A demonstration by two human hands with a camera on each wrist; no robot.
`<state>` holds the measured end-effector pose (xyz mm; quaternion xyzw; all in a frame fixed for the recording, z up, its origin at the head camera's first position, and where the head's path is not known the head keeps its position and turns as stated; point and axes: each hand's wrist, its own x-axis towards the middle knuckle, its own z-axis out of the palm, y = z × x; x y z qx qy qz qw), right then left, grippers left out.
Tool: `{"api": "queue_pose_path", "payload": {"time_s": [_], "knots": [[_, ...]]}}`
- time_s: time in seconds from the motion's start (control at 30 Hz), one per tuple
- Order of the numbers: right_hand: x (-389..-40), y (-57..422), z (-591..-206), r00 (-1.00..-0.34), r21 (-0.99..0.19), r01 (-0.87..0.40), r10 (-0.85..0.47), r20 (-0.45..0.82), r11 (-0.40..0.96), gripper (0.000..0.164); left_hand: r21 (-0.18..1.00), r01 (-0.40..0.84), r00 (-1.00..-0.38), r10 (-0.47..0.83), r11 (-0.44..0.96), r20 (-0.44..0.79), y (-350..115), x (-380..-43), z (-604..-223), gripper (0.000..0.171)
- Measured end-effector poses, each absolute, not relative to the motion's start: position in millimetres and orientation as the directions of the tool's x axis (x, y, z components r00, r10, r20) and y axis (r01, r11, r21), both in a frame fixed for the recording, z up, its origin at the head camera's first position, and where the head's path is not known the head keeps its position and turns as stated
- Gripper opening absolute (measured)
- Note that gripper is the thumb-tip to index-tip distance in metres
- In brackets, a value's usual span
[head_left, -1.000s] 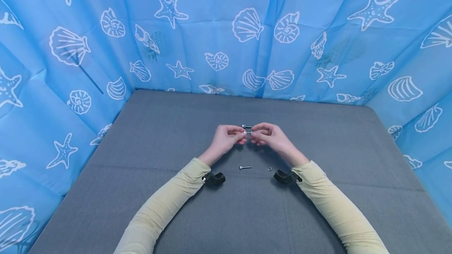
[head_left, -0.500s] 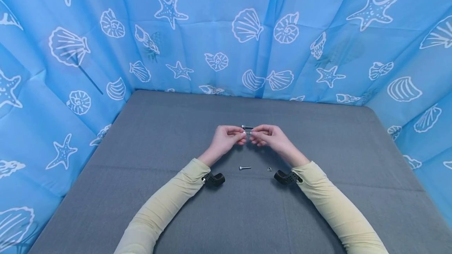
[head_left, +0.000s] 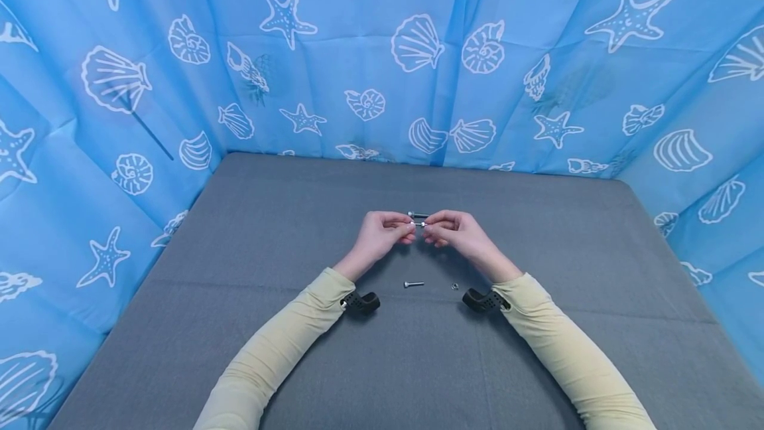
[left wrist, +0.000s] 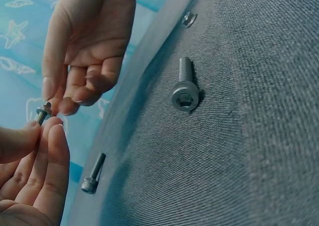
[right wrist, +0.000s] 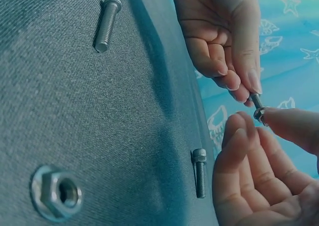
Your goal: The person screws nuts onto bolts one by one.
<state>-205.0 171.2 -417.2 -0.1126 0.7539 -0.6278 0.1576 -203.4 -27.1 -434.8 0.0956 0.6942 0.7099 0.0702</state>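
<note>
Above the middle of the table, my left hand pinches a small bolt between thumb and fingers. The bolt's head end is hidden in that grip, and its shank points toward my right hand. A nut sits around the shank's far end. The right thumb touches this nut, with the curled index finger close on its other side. Just behind the hands, a larger socket-head bolt lies on the grey table, seen also in the right wrist view as a bolt.
Nearer to me, another socket-head bolt lies on the cloth, with a flanged nut to its right. Black wrist mounts hang under both forearms. A blue shell-print curtain surrounds the table's back and sides.
The right fingertips have shifted slightly at the bolt's end, and the nut there shows more plainly. My left hand, the loose bolts and the loose nut stay in place.
</note>
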Motion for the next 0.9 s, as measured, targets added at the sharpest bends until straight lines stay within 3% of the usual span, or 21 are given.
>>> {"api": "queue_pose_path", "payload": {"time_s": [0.57, 0.9], "knots": [[-204, 171, -418, -0.929, -0.979, 0.008, -0.362, -0.084, 0.206, 0.028, 0.999, 0.033, -0.96, 0.278, -0.017, 0.037, -29, -188, -409, 0.016], [-204, 171, -417, -0.92, -0.979, 0.049, -0.371, -0.122, 0.2, 0.031, 0.998, 0.039, -0.97, 0.24, -0.041, 0.048, -25, -202, -438, 0.015]]}}
